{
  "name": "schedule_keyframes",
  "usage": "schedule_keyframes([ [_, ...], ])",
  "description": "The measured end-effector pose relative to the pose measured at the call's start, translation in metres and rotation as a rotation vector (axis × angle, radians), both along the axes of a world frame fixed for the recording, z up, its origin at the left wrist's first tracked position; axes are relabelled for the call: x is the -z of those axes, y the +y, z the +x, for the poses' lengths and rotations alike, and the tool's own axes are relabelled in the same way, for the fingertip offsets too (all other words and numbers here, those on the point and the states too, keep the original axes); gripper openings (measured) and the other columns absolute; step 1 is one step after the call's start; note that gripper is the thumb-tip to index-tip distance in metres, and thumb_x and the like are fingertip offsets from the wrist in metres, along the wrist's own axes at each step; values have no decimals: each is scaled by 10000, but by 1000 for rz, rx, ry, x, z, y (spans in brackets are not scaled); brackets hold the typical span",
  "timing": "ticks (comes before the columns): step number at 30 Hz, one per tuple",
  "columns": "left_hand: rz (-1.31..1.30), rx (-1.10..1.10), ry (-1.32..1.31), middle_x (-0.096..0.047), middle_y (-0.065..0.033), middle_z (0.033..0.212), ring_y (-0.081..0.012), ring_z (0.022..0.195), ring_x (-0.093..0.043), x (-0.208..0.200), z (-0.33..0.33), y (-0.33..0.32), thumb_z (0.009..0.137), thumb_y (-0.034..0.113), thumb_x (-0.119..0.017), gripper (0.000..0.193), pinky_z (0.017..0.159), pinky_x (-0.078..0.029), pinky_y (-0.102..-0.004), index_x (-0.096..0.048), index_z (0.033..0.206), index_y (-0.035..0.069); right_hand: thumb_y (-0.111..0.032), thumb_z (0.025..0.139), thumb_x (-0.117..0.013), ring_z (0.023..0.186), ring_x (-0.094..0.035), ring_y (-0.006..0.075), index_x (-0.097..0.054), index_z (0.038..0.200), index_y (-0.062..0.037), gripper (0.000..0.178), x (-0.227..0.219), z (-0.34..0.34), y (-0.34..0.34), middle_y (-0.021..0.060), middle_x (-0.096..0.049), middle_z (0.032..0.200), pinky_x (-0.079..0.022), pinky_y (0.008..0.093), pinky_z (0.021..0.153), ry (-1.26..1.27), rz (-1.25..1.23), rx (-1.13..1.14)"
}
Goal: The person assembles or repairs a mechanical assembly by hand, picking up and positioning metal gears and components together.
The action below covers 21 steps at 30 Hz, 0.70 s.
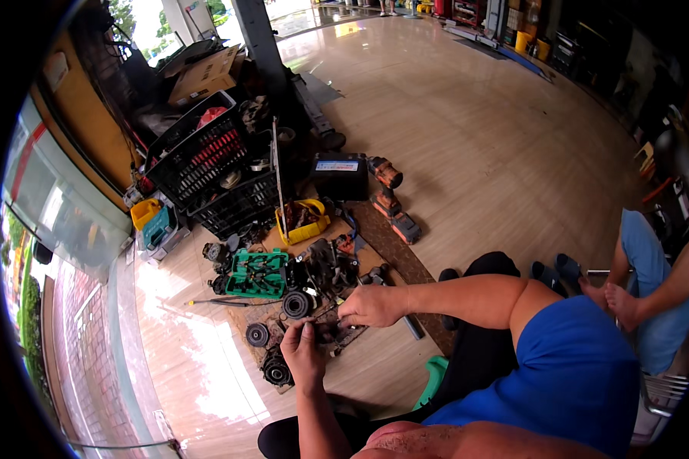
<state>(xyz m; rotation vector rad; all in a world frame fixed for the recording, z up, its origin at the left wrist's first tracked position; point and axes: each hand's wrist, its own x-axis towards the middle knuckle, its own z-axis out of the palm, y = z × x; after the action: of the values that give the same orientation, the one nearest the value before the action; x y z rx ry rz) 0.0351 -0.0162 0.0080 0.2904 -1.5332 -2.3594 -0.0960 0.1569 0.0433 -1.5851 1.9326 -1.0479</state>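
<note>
My left hand point(305, 358) is raised with thumb and fingers pinched together; what lies in the pinch is too small to make out. Close to its right, my right hand point(371, 306) is closed, fingers curled toward the left hand, and its grip is hidden. Below and between them are dark, greasy machine parts. Just beyond the hands lies a black ribbed pulley point(295, 304), with another round pulley point(257, 334) to its left. A round metal part with a ringed face point(276, 371) lies beside my left hand. Farther off, a green tool case point(258, 274) lies open with dark tools in it.
Past the parts stand a yellow tray point(314, 226), a black battery point(341, 176) and a cordless power tool point(394, 200). Black crates point(199, 157) are stacked at the far left. Another person's clasped hands point(620, 302) show at right. A green stool point(433, 379) is near my legs.
</note>
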Motion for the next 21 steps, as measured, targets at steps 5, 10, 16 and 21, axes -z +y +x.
schedule_keyframes([
  [5, 39, 7, -123, -671, -87, 837, -130, 692, -609, 7, -4, 4, 959, 92, -546, 136, 658, -498, -258, -608, 995, -23, -242, 873, -599, 742, -591, 394, -567, 797, -28, 229, 11, 1, 7, 170, -598, 740, -451, 467, 643, 221, 4, 107],
  [10, -8, 2, -164, -664, -52, 842, -106, 716, -597, 13, -2, 2, 947, 93, -570, 148, 675, -485, -236, -631, 992, -34, -271, 881, -584, 785, -606, 403, -556, 799, -28, 258, 15, 0, 8, 190, -613, 768, -475, 479, 675, 236, 21, 75],
  [16, -164, -36, -228, -648, -6, 820, -65, 721, -558, 16, -4, 1, 927, 86, -602, 146, 666, -457, -209, -655, 968, -44, -256, 876, -585, 784, -608, 382, -558, 802, -34, 236, 16, 0, 10, 169, -611, 783, -478, 466, 676, 284, -11, 67],
  [21, -240, -68, -167, -662, -80, 800, -140, 678, -626, 19, -4, 0, 949, 80, -554, 146, 631, -503, -251, -621, 966, -48, -244, 876, -580, 773, -609, 356, -556, 804, -44, 214, 19, 2, 10, 141, -603, 789, -484, 448, 683, 387, -92, 56],
])
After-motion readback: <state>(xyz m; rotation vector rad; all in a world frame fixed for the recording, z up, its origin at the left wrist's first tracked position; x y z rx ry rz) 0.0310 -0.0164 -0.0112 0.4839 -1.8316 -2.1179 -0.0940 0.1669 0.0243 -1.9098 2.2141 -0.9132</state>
